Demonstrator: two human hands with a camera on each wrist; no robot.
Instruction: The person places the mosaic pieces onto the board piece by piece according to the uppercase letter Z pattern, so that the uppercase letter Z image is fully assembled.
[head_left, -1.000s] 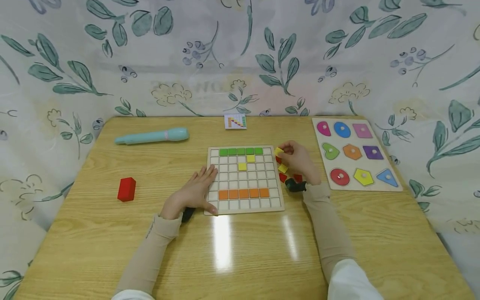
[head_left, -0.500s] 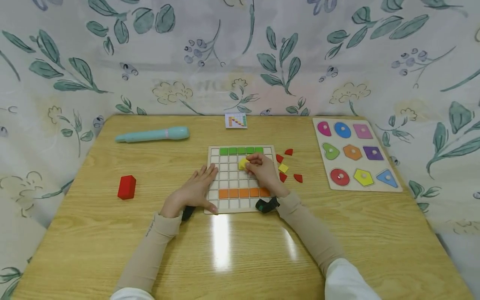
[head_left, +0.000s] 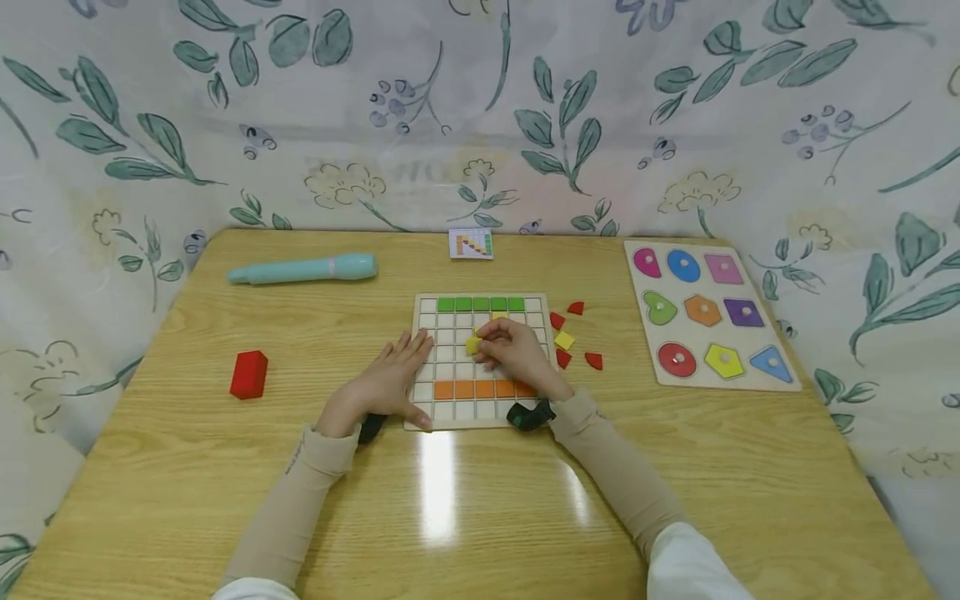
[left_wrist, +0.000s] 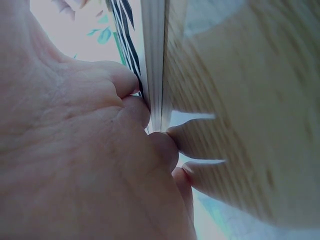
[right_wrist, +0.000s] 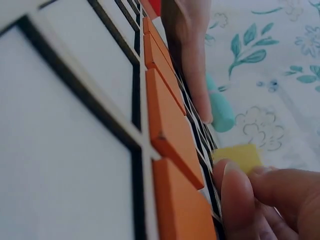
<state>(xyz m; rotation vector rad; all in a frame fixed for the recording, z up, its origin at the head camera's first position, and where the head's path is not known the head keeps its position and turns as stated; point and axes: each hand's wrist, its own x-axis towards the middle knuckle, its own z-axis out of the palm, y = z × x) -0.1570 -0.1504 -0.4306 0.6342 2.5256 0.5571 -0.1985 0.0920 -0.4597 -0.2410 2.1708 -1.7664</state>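
Observation:
My right hand [head_left: 513, 354] pinches a yellow square tile [head_left: 472, 345] between thumb and fingers, over the middle of a wooden grid board [head_left: 412, 425]. In the right wrist view this yellow tile [right_wrist: 241, 156] stands tilted in the fingertips. My left hand [head_left: 384, 382] lies spread on the board's left edge, its fingers straight; the left wrist view has its fingers at the board's rim [left_wrist: 154, 65]. Green tiles [head_left: 482, 304] line the top row and orange tiles [head_left: 475, 389] a lower row. Another yellow tile [head_left: 499, 316] shows partly behind my right hand.
Several red quarter-round pieces [head_left: 593, 361] and a loose yellow tile [head_left: 565, 340] lie right of the board. A shape puzzle [head_left: 678, 329] lies farther right. A picture card [head_left: 471, 243], a turquoise pen-like object [head_left: 303, 269] and a red block [head_left: 249, 374] are also on the table.
My right hand picked up a yellow tile from the loose pieces at the right, carried it left over the board, then moved slightly lower and left. The left hand has stayed put.

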